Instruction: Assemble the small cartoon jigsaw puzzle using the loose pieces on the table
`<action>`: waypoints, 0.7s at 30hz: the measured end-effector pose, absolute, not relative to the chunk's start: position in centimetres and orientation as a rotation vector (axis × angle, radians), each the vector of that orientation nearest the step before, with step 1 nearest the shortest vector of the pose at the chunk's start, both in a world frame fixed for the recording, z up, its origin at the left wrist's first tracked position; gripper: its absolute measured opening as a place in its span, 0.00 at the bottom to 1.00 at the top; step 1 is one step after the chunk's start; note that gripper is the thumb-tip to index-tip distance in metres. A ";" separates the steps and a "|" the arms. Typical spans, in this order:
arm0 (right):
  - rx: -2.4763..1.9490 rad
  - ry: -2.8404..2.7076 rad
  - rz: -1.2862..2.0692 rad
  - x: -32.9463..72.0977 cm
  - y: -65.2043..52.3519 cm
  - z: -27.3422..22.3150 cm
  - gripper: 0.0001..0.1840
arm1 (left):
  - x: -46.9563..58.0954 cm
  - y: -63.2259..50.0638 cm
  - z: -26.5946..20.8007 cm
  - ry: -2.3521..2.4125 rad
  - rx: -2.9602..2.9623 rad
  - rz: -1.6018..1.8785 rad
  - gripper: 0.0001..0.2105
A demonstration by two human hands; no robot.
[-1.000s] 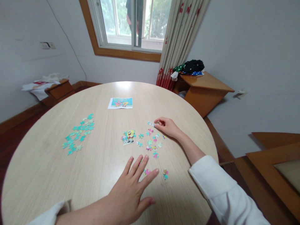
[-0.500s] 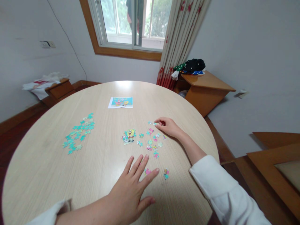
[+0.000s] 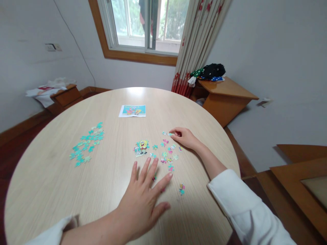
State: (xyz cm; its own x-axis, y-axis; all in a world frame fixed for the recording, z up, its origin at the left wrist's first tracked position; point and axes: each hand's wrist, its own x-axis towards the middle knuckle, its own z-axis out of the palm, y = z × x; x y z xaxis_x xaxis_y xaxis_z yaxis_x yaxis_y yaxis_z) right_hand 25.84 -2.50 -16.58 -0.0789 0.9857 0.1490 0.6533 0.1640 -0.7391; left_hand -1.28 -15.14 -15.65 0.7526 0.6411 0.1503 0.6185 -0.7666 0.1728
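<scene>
My left hand (image 3: pixel 143 197) is open over the near part of the table, its fingers spread, holding nothing. Under and between its fingers a dark pink and green jigsaw piece (image 3: pixel 154 177) partly shows. Farther off, the thumb and forefinger of my right hand (image 3: pixel 184 136) close on a small pale blue jigsaw piece (image 3: pixel 170 134) at the tabletop. Several loose pink, teal and yellow pieces (image 3: pixel 163 160) lie between the hands. Left of them is a joined cluster (image 3: pixel 142 146) with a yellow cartoon sponge figure. A single piece (image 3: pixel 181 189) lies right of my left thumb.
Several teal pieces (image 3: pixel 88 143) are spread on the left of the round wooden table (image 3: pixel 51 177). A picture sheet (image 3: pixel 133 111) lies toward the far edge. Beyond the table are a window, a curtain (image 3: pixel 196 41) and a wooden cabinet (image 3: pixel 227 95) with cloths on it.
My left hand has moved slightly forward, its fingers now covering a pink piece that showed beside them. My right hand has stayed almost in place. The view has shifted slightly.
</scene>
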 end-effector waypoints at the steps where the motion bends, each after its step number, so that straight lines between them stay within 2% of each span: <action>1: -1.558 -1.803 0.667 25.8 -2.5 -16.6 0.15 | -1.3 -15.1 -15.6 1.066 2.829 0.327 0.31; 9: -1.571 -1.817 0.667 25.9 -2.5 -16.5 0.14 | -1.0 -14.7 -14.3 1.206 2.596 -0.048 0.31; 17: -1.583 -1.801 0.683 25.7 -2.6 -16.4 0.14 | -0.9 -14.7 -14.1 1.209 2.598 -0.083 0.33; 21: -1.586 -1.796 0.686 25.8 -2.5 -16.5 0.14 | -0.8 -14.7 -13.9 1.243 2.592 -0.181 0.38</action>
State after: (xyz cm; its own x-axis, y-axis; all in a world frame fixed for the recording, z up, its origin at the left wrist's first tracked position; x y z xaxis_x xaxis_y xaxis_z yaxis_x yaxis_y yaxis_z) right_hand 25.80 -2.53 -16.49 -0.0690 0.9903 0.1209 0.6577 0.1363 -0.7409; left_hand -0.79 -14.67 -13.93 0.6260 0.7473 -0.2227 0.7798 -0.5999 0.1789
